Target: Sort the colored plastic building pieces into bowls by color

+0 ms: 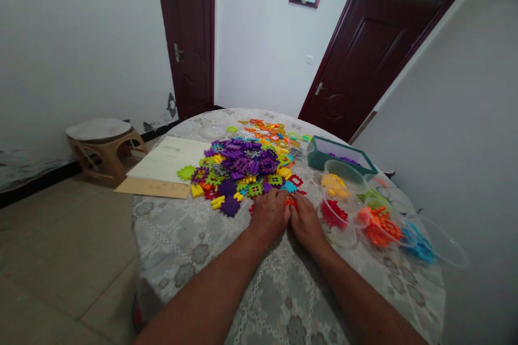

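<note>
My left hand [269, 214] and my right hand [306, 221] rest side by side on the patterned tablecloth [226, 259], fingers curled together. Between their fingertips sits a small red plastic piece [290, 202], pinched by both hands. Just beyond them lies a heap of interlocking plastic pieces [243, 164], mostly purple, with green, yellow and orange ones.
Right of my hands stand clear bowls: red pieces [335, 213], yellow pieces [338, 180], orange pieces [378, 226], blue pieces [421, 245]. A teal box [324, 153] sits behind them. A pale board [170, 164] overhangs the table's left edge. A stool [103, 143] stands on the floor.
</note>
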Tool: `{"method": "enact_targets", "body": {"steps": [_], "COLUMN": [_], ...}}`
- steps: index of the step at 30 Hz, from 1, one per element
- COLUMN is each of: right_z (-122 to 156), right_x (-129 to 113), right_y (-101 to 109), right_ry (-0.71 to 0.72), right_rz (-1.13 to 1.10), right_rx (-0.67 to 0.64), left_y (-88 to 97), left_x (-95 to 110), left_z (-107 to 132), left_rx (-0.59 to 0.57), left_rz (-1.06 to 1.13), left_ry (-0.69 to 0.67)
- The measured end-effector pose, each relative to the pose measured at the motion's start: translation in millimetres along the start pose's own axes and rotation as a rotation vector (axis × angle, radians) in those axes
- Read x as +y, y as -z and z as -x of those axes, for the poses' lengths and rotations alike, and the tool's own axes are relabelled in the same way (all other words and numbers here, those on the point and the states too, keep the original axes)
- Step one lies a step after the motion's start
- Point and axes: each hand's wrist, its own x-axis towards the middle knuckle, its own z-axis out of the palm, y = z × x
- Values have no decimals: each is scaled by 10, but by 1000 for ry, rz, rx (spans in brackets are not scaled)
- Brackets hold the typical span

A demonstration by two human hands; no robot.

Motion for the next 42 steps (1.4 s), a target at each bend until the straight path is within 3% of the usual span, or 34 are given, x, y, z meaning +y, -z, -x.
{"method": "enact_targets", "body": {"steps": [6, 14, 23, 42], "right_z": [103, 207, 202, 113], "right_x": [19, -156, -241, -219], "right_y": [-2, 158, 151, 139], "right_ry": [5, -314, -528, -504], "right_rz": [-66, -239, -634, -746], "right_rx": [-80, -99, -1, 15], "left_y": [-50, -88, -82, -111], "left_x": [-32, -12, -16, -41], "left_z": [30, 116, 103, 38], "left_rx": [-34, -25, -54, -53], "left_rz": [-50, -121, -113, -122], "left_ry": [1, -49, -108, -131]}}
